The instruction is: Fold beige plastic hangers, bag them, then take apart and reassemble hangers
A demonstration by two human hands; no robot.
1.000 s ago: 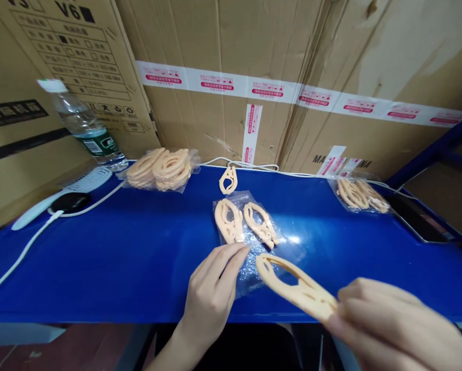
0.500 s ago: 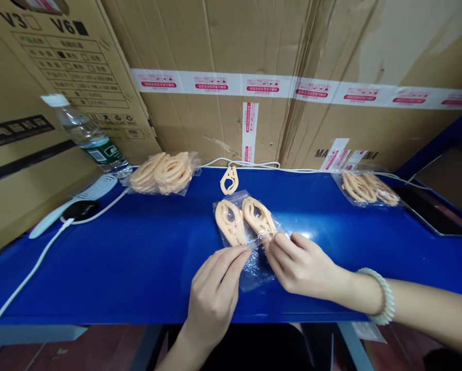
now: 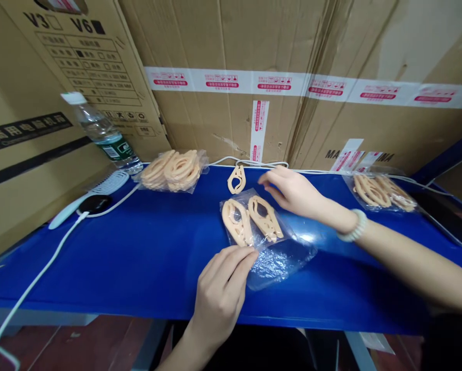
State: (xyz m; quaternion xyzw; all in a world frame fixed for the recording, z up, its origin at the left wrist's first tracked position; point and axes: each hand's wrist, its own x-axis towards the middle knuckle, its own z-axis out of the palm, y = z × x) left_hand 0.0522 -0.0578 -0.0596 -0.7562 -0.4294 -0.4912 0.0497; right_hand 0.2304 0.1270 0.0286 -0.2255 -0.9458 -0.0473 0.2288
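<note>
A clear plastic bag [image 3: 277, 257] lies mid-table on the blue table [image 3: 138, 257] with two peach plastic folding pieces [image 3: 250, 220] showing inside it. My left hand [image 3: 223, 291] has its fingers pressed together on the bag's near open edge, beside the left piece. My right hand [image 3: 291, 190] is stretched out past the bag toward the back, fingers apart and holding nothing. Its fingertips are a short way from a single loose peach piece [image 3: 236, 179] lying near the back edge.
A full bag of peach pieces [image 3: 172, 170] lies back left, and another bag [image 3: 383, 191] back right. A water bottle [image 3: 101, 135], a white handled item [image 3: 87, 195], a black puck [image 3: 94, 204] with white cable and a dark flat device [image 3: 453, 216] lie around. Cardboard boxes [image 3: 293, 51] wall the back.
My right hand brought a peach piece to the bag, let it go there, then moved empty toward the loose piece at the back. My left hand stayed on the bag's edge.
</note>
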